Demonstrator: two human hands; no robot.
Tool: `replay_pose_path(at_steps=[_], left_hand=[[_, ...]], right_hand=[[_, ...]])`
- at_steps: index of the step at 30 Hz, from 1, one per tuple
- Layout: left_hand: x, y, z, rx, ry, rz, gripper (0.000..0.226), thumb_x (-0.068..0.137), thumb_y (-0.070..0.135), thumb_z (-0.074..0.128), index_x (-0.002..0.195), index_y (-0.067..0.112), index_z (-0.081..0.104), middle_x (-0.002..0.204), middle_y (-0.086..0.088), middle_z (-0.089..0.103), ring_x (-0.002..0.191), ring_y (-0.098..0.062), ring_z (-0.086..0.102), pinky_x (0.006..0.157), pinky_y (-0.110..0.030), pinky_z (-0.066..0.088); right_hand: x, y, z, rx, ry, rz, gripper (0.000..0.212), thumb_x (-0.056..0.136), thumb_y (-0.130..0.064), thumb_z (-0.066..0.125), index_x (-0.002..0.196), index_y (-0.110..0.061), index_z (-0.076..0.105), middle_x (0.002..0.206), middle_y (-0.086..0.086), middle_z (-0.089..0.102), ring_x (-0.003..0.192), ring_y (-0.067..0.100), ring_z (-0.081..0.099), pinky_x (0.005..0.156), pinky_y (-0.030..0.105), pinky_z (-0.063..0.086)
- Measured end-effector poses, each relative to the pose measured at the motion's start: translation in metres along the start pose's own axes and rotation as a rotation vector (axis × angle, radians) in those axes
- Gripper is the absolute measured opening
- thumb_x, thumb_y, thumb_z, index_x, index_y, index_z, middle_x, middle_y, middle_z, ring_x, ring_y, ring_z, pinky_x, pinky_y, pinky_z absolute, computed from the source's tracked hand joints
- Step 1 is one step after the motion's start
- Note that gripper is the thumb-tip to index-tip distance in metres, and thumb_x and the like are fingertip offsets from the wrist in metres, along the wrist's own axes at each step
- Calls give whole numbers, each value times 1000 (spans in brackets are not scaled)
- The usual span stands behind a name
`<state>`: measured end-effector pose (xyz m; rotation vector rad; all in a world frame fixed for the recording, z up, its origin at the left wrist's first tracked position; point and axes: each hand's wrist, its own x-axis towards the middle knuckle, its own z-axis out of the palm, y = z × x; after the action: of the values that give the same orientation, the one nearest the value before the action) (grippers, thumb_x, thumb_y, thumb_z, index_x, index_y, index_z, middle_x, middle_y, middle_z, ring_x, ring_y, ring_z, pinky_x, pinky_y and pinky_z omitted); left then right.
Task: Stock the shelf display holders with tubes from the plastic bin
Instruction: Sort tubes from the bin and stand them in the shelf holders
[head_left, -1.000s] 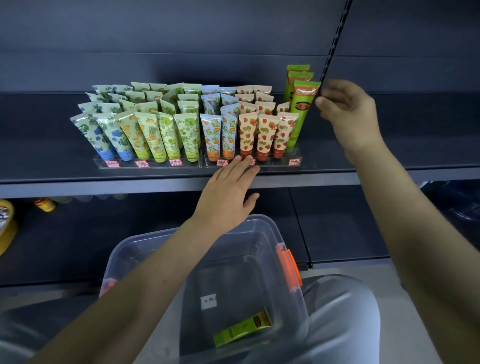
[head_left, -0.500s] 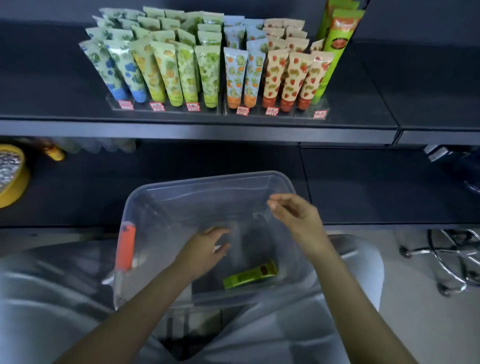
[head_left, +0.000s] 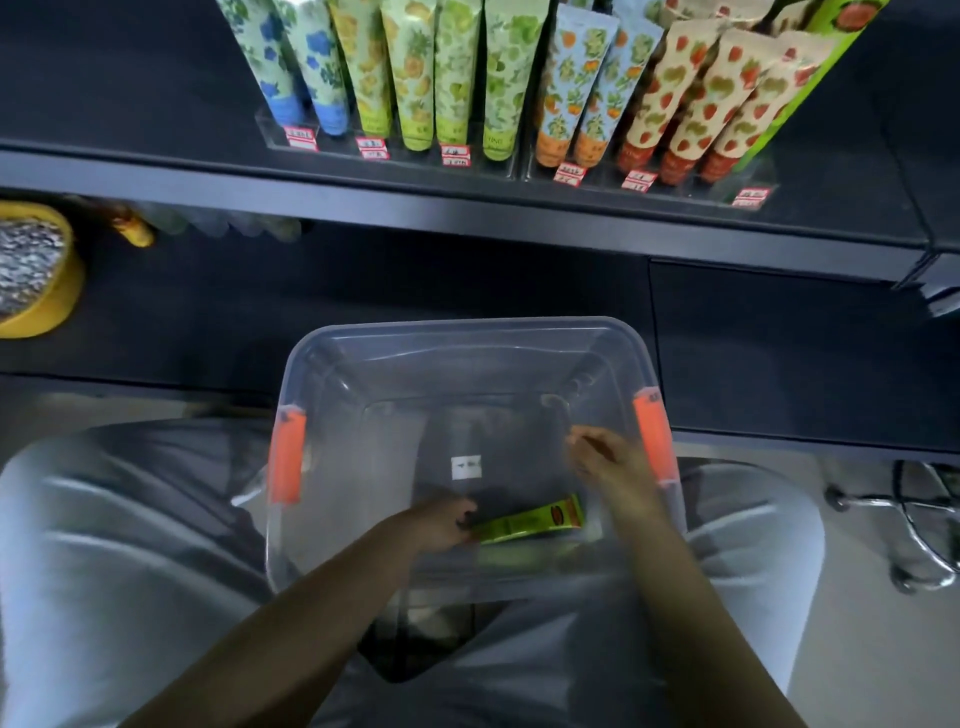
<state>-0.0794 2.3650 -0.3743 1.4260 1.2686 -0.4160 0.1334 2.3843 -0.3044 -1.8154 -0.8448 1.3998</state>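
A clear plastic bin (head_left: 462, 332) with orange latches rests on my lap. One green boxed tube (head_left: 535, 522) lies on its floor near the front. My left hand (head_left: 439, 522) is inside the bin, its fingers closing on the left end of that green tube. My right hand (head_left: 608, 462) hovers inside the bin at its right wall, fingers loosely curled and holding nothing. On the shelf above, clear display holders (head_left: 753, 182) carry rows of patterned tubes (head_left: 498, 78) in blue, yellow, green, orange and strawberry prints.
A dark shelf edge (head_left: 467, 208) runs across above the bin. A yellow round tin (head_left: 36, 270) sits on the lower shelf at left. A chrome chair base (head_left: 924, 525) stands on the floor at right. Red price tags line the holders' front.
My view has tilted down from the shelf to the bin. Both hands dropped into the bin, and my left hand moved onto the green tube's end.
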Motion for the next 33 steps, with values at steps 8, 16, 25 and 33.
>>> replay_pose_path(at_steps=[8,16,25,33], left_hand=[[22,4,16,-72,-3,-36,21,96,23,49,108,8,57,103,-13,61,97,-30,60,77,-29,45],[17,5,7,-53,61,-78,29,93,27,55,112,5,57,110,-14,60,100,-27,58,80,-29,45],[-55,14,-36,-704,339,125,23,84,11,69,106,12,61,96,-3,60,89,-15,55,84,-28,46],[-102,95,-78,-649,356,465,23,84,14,68,102,25,60,96,5,62,83,-3,59,80,-18,46]], right_hand=[[-3,-7,0,-124,-12,-1,17,90,-16,60,106,-13,65,105,4,66,100,18,61,92,31,47],[-4,-12,2,-117,-15,18,13,92,-19,58,103,-18,64,103,-2,65,102,16,60,92,30,47],[-8,-23,4,70,7,-11,33,87,-25,65,118,-22,57,107,-11,60,101,1,57,92,22,46],[-26,-94,-15,489,-82,-242,45,62,-36,78,98,-13,66,91,3,73,93,17,69,83,34,56]])
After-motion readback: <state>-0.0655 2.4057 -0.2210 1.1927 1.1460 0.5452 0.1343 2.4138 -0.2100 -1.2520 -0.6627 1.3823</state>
